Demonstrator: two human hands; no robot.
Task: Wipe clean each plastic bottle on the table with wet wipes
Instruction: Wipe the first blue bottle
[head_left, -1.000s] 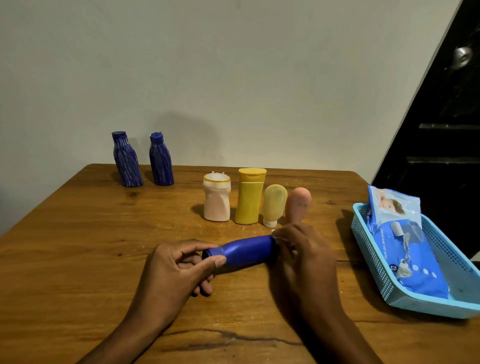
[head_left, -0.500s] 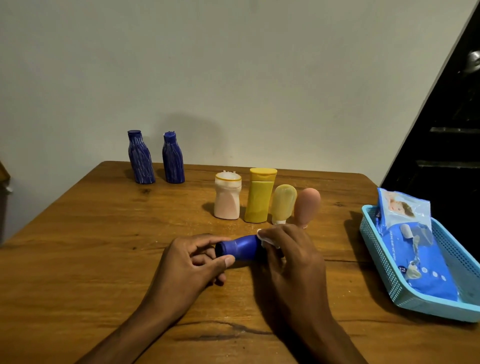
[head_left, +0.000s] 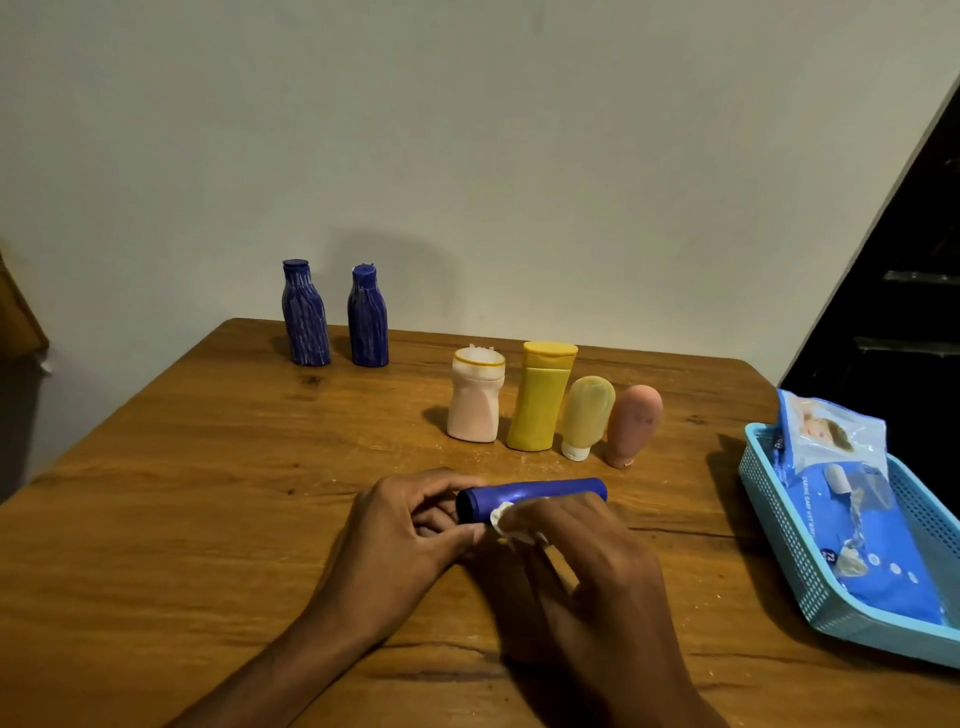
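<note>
A: Where is the work happening right now?

B: Low in the centre of the frame. The blue bottle (head_left: 540, 493) is lying on its side on the wooden table (head_left: 208, 493). The left hand (head_left: 400, 540) is gripping its left end, fingers and thumb curled round it. The right hand (head_left: 587, 551) is pinching a white wet wipe (head_left: 506, 522) against the bottle's near side.

A: So how should this wiping go, in your view?

B: I'm thinking the left hand should be turning the bottle while the wipe is running along its length, so that the far side, which is facing away here, is getting covered too. The end under the left fingers is probably needing a change of grip.

A: And the others?

B: Four bottles are standing in a row just above the hands: pale pink bottle (head_left: 475, 397), yellow bottle (head_left: 540, 395), pale yellow tube (head_left: 584, 415) and peach tube (head_left: 631, 423). Two dark blue bottles (head_left: 335, 314) are standing at the upper left of the table. Whether any are clean, I cannot tell.

A: More wipes?

B: The wipes pack (head_left: 852, 514) is lying in the turquoise basket (head_left: 779, 540) at the right edge.
</note>
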